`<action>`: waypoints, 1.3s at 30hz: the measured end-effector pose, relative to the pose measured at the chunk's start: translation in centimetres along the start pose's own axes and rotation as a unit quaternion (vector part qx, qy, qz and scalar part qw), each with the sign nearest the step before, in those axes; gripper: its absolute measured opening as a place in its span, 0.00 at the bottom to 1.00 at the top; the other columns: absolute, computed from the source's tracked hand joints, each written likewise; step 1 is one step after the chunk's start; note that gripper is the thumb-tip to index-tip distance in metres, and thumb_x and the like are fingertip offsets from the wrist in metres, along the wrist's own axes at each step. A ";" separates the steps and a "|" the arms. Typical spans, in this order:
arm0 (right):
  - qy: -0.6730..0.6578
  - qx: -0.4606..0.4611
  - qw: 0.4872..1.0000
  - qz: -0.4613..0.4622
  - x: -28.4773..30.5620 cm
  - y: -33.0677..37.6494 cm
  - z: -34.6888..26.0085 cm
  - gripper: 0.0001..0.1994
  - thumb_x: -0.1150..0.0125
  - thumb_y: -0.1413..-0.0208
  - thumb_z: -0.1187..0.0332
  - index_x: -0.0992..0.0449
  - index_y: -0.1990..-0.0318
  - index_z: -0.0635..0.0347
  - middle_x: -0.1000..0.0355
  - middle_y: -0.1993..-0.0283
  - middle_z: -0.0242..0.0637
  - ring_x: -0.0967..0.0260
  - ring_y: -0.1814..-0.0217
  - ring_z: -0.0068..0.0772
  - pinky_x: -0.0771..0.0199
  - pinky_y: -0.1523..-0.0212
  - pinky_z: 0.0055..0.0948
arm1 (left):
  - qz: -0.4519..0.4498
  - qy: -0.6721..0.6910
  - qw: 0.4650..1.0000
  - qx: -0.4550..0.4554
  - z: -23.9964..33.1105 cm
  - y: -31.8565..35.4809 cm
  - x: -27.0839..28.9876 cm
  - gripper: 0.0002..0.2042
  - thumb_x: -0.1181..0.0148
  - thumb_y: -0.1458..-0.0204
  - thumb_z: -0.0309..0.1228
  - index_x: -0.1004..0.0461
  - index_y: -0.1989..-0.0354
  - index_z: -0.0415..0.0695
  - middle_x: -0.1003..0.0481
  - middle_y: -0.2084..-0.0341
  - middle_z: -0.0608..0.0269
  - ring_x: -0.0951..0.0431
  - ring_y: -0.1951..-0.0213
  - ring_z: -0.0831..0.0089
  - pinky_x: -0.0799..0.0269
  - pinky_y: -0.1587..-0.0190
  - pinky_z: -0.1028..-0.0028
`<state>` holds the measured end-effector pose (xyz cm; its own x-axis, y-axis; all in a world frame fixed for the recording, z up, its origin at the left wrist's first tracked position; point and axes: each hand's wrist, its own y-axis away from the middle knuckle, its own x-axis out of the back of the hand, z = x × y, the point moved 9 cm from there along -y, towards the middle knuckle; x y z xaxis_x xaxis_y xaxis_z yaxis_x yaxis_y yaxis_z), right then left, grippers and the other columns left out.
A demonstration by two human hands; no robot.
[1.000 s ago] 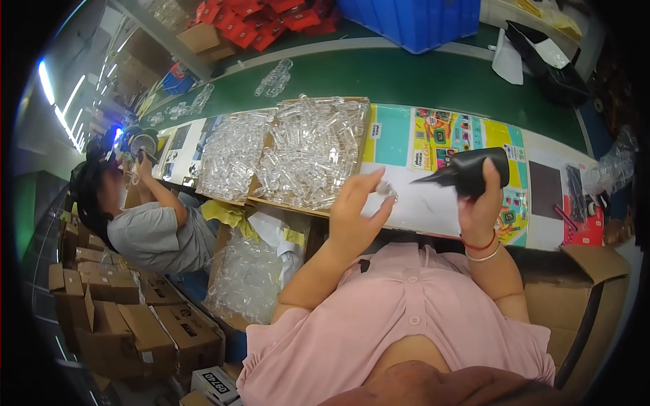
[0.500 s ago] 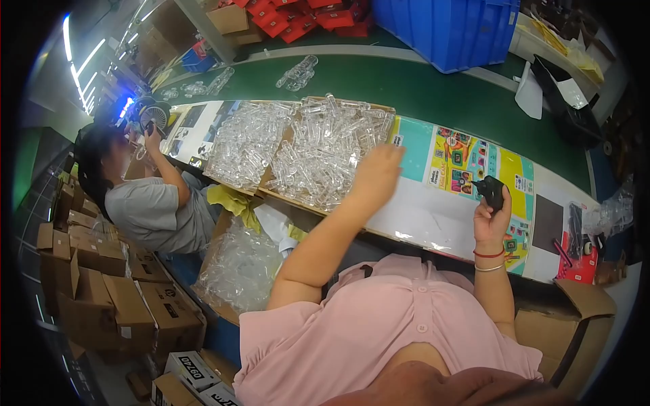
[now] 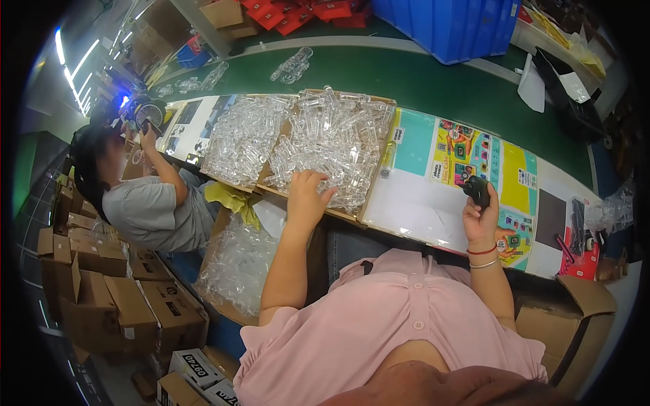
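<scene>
Along the bench (image 3: pixel 414 206), left to right: one shallow carton of clear pieces (image 3: pixel 244 135); the left hand (image 3: pixel 308 196), half-curled at the near edge of a second carton (image 3: pixel 367 196), likewise filled, though I cannot tell whether it grips anything; one clear tube (image 3: pixel 388 159) beside that carton's right edge; the right hand (image 3: pixel 479 220), closed around a black bottle (image 3: pixel 477 193) above the bench's near side.

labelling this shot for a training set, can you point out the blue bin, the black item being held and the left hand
Blue bin (image 3: pixel 443 28): head view, on its outer wall
Black item (image 3: pixel 480 192): head view, on its body
Left hand (image 3: pixel 307 201): head view, on the back of it
</scene>
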<state>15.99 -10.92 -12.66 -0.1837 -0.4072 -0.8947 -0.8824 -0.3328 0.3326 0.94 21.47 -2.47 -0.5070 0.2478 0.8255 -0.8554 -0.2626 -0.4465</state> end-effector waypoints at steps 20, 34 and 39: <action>0.040 0.074 0.992 -0.092 -8.4 6.4 -3.3 0.08 0.47 0.46 0.63 0.30 0.66 0.57 0.28 0.72 0.35 0.38 0.85 0.17 0.38 0.88 0.12 | -0.062 0.690 0.718 0.072 12.8 -1.2 0.9 0.22 0.41 0.57 0.15 0.41 0.54 0.39 0.30 0.65 0.56 0.28 0.69 0.75 0.25 0.67 0.78; 0.450 0.443 0.747 -0.206 -17.0 16.9 -5.8 0.25 0.53 0.48 0.47 0.41 0.61 0.64 0.40 0.69 0.37 0.40 0.67 0.25 0.37 0.67 0.22 | -0.066 0.663 0.744 -0.037 18.6 -0.2 2.6 0.17 0.44 0.57 0.12 0.33 0.56 0.32 0.30 0.55 0.46 0.26 0.57 0.68 0.29 0.54 0.75; 0.495 0.523 0.613 -0.325 -17.7 20.8 -5.8 0.23 0.40 0.53 0.59 0.41 0.56 0.64 0.37 0.67 0.44 0.36 0.68 0.30 0.33 0.67 0.25 | -0.063 0.684 0.724 -0.063 19.4 0.2 3.0 0.17 0.43 0.58 0.10 0.33 0.57 0.32 0.31 0.55 0.43 0.26 0.56 0.66 0.29 0.54 0.73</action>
<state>3.42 -15.60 11.86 0.2505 -0.9665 0.0555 -0.5203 -0.1827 -0.8342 1.30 4.07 6.66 0.0191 0.9767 -0.2135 -0.8636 -0.0915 -0.4958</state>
